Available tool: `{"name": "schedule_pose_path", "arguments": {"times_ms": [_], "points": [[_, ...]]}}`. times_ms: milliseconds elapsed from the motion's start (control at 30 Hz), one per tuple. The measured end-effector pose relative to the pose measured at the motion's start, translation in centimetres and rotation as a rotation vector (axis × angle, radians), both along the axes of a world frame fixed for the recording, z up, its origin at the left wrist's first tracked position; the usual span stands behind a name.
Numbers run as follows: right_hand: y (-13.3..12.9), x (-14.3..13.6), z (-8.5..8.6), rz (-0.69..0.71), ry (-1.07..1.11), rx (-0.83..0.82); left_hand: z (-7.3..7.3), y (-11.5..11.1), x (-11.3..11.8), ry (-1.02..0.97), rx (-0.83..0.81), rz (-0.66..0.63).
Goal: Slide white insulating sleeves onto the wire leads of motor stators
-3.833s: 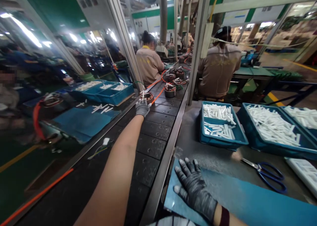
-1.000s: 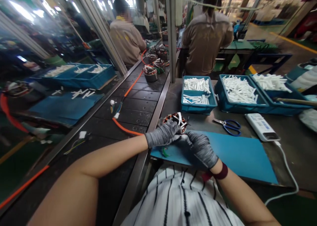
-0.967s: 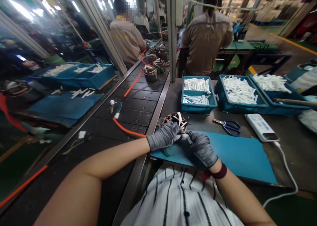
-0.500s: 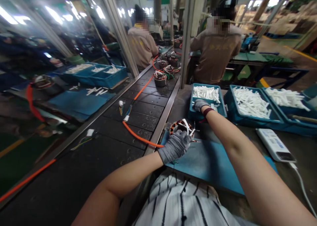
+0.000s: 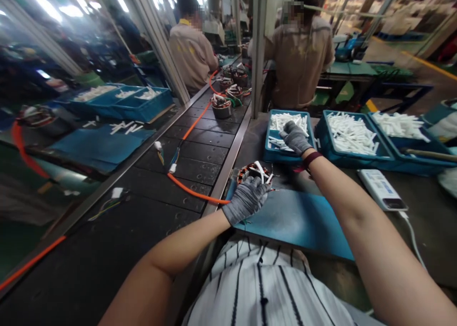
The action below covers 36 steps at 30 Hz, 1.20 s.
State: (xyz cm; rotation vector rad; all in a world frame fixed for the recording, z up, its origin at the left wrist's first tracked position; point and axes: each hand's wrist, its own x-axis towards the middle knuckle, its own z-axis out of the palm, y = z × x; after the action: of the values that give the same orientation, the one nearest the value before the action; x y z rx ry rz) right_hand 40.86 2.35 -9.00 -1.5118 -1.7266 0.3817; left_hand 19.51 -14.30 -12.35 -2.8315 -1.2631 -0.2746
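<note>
Step in hand looks like picking of white tubes [image 5: 278, 120] from small tray [image 5: 267, 147]. Right hand [image 5: 296, 139] has bent fingers there; grip, cannot tell. Left hand [image 5: 248, 200] curls at near rim of wound ring [image 5: 243, 174], by blue sheet [image 5: 303, 219]; grip hidden. Next move calls for careful pinch. Compared with one second ago, right hand is away from ring.

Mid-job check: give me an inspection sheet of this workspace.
Surface: flat blue mat beside black slatted conveyor.
Things: round orange-and-black wire-wound core, white tubes on it; divided blue plastic bin holding more tubes.
Clutter: white boxy device right of the mat.
Hands: grey-gloved left hand on the core; grey-gloved right hand at the bin, grip unclear.
Cables: orange cable across the conveyor; white cord at the device.
Surroundings: two people in tan tops ahead.
</note>
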Motion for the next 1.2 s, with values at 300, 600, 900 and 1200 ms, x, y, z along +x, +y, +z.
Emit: {"name": "schedule_pose_path", "arguments": {"times_ms": [300,600,900,1200], "points": [[-19.4,1.8,-6.2,0.248,0.239,-0.127,-2.2,0.6,-0.5,-0.262,0.098,0.014],[-19.2,0.8,-5.4,0.371,0.412,-0.354,-1.6,0.9,-0.6,-0.24,0.014,0.019],[-18.7,-0.4,-6.7,0.389,0.304,-0.141,-0.7,0.7,-0.5,-0.224,-0.031,0.037],[-17.5,-0.7,-4.5,0.642,-0.031,-0.04,0.2,0.4,-0.1,-0.106,-0.064,-0.019]]}}
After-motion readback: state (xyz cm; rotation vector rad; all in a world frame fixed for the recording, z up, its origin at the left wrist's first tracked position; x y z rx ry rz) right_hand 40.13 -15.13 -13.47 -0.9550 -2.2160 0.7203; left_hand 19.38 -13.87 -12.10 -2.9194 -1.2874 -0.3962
